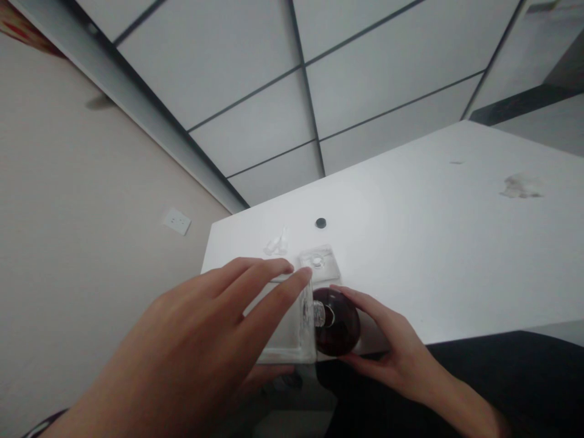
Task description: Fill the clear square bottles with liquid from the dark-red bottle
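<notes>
My left hand (196, 334) reaches across a clear square container (308, 340), gripping it between the fingers on top and the thumb underneath. In my right hand (401, 347) is a dark brown round bottle (340, 331), with fingers and thumb on opposite sides of it. The bottle is tilted toward the container's side. A clear ribbed neck (319, 313) shows where the two meet; I cannot tell which of them it belongs to. Just beyond them, a clear square lid-like piece (333, 261) with a round middle lies on the white table.
Across the white table (410, 243) are a small dark round disc (320, 223), some clear crumpled pieces (276, 244) and a crumpled whitish scrap (522, 185). White panelled doors (255, 67) rise behind. A wall with a socket (177, 221) is at left.
</notes>
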Available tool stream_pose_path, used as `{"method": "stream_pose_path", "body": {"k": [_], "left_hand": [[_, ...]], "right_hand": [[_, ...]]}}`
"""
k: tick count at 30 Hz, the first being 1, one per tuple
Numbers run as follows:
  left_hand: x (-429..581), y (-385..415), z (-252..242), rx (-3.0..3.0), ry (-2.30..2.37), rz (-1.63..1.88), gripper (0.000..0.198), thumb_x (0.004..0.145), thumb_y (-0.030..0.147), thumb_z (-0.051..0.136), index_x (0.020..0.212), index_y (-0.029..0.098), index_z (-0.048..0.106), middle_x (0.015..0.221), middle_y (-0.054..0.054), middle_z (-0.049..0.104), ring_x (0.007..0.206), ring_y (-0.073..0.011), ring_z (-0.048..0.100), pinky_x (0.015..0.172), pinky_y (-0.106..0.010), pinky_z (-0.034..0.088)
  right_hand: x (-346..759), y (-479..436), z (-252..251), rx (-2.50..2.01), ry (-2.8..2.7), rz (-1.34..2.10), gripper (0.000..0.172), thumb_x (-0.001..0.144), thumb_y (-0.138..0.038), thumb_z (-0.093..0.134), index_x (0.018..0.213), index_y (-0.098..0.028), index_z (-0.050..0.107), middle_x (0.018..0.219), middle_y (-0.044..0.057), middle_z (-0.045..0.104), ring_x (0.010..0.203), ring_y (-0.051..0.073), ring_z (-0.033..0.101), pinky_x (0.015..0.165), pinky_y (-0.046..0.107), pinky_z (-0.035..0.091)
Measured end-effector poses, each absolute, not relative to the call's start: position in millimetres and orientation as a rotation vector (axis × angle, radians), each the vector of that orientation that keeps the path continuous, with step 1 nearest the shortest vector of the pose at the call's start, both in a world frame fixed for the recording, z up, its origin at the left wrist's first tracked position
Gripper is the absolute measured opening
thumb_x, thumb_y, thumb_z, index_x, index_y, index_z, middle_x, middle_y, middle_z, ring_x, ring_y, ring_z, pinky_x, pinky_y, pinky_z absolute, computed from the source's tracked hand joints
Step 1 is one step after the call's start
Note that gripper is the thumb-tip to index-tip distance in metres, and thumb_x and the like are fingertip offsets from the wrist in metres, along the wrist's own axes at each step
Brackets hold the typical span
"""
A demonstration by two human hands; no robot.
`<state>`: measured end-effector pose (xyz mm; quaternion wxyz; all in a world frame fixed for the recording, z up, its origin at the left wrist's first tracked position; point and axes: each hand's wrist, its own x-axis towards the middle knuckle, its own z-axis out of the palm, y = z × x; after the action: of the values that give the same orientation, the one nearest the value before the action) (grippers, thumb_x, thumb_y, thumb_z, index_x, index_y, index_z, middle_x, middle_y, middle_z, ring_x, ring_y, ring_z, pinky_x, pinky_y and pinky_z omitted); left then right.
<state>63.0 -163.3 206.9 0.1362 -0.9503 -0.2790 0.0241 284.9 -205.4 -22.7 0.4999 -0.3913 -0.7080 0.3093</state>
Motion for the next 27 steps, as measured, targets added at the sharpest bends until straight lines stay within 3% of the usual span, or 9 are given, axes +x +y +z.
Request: {"method": "stream_pose_path", "body": {"k": [11, 16, 27], "left_hand": [[64, -165, 210, -2.73, -0.816, 0.124, 0.042, 0.105, 0.019, 0.046, 0.147, 0.021, 0.051, 0.13, -0.012, 0.074, 0.114, -0.0285, 0.074, 0.087, -0.041, 0.068], [66, -165, 210, -2.745, -0.815, 0.126, 0.05, 0.101, 0.016, 0.054, 0.15, 0.023, 0.052, 0.133, -0.011, 0.073, 0.119, -0.0272, 0.072, 0.097, -0.04, 0.065], [76, -165, 213, -2.726, -0.745, 0.183, 0.055, 0.095, 0.014, 0.058, 0.149, 0.02, 0.051, 0.128, -0.012, 0.075, 0.114, -0.0289, 0.073, 0.088, -0.04, 0.066]], "right_hand": [[287, -205, -20, -0.945, -1.73, 0.746, 0.079, 0.09, -0.03, 0.078, 0.159, -0.032, 0.041, 0.149, 0.012, 0.066, 0.132, 0.03, 0.068, 0.11, 0.044, 0.059], [286, -205, -21, -0.951, -1.718, 0.758, 0.078, 0.09, -0.03, 0.078, 0.159, -0.029, 0.042, 0.149, 0.013, 0.066, 0.132, 0.031, 0.068, 0.111, 0.046, 0.058], [287, -204, -19, -0.943, -1.734, 0.796, 0.077, 0.091, -0.028, 0.077, 0.16, -0.029, 0.041, 0.151, 0.014, 0.064, 0.134, 0.031, 0.067, 0.113, 0.046, 0.057]]}}
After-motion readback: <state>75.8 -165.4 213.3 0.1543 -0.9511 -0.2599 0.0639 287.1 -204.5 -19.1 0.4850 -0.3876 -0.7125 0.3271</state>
